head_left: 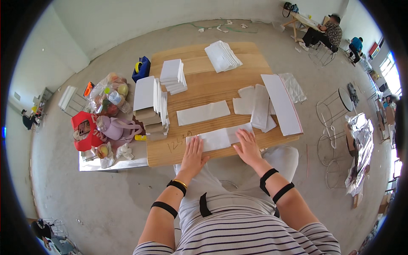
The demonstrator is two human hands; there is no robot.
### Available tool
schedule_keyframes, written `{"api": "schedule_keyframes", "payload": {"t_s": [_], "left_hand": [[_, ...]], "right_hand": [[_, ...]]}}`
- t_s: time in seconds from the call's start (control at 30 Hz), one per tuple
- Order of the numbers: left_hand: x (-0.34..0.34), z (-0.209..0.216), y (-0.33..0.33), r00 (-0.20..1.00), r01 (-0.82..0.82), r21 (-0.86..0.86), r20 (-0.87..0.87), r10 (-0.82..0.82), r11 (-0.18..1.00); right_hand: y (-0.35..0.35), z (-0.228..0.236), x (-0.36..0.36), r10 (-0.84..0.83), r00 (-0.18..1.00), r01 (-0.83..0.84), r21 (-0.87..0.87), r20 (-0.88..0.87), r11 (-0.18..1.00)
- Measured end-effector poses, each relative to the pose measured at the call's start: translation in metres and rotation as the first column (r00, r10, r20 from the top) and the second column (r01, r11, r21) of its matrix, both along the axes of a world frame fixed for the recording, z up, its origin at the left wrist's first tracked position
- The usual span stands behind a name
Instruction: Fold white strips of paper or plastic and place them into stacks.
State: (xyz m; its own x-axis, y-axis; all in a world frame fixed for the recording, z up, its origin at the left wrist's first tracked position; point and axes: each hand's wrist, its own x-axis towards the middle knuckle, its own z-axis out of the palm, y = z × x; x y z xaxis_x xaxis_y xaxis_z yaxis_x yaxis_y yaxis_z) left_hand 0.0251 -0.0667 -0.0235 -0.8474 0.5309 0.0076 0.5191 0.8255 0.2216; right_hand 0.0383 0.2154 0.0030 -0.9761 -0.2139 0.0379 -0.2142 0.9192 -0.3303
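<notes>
While the wooden table [212,87] is ringed by concrete floor [123,193], its near-edge paper strip [215,139] is pressed. Left hand [194,154] and right hand [248,148] are flattened.

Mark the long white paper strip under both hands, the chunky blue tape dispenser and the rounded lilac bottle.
Long white paper strip [216,140]: head view, middle of its upper face.
Chunky blue tape dispenser [144,70]: head view, its blue body.
Rounded lilac bottle [116,129]: head view, its body.
</notes>
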Motion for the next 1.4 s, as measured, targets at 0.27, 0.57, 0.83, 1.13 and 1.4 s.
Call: {"api": "schedule_keyframes", "payload": {"t_s": [0.27,0.57,0.83,1.13,1.4], "left_hand": [[0.001,-0.001,0.004,1.0,0.008,0.067,0.013,-0.009,0.998],[0.004,0.0,0.005,0.999,-0.046,0.078,0.002,0.045,0.996],[0.01,0.004,0.012,0.991,-0.134,0.084,-0.014,0.136,0.987],[0.01,-0.004,0.012,0.984,-0.177,0.078,-0.018,0.179,0.981],[0.004,0.021,0.009,0.966,-0.248,0.578,0.207,0.154,0.777]], "right_hand": [[-0.078,-0.014,-0.026,0.216,0.965,-0.22,-0.008,-0.146,0.976],[-0.086,-0.024,-0.027,0.214,0.966,-0.211,0.037,-0.146,0.977],[-0.086,-0.022,-0.026,0.205,0.967,-0.2,0.048,-0.148,0.979],[-0.085,-0.025,-0.025,0.2,0.972,-0.194,0.057,-0.125,0.979],[-0.077,-0.018,-0.028,0.129,0.978,-0.142,-0.068,-0.165,0.988]]}}
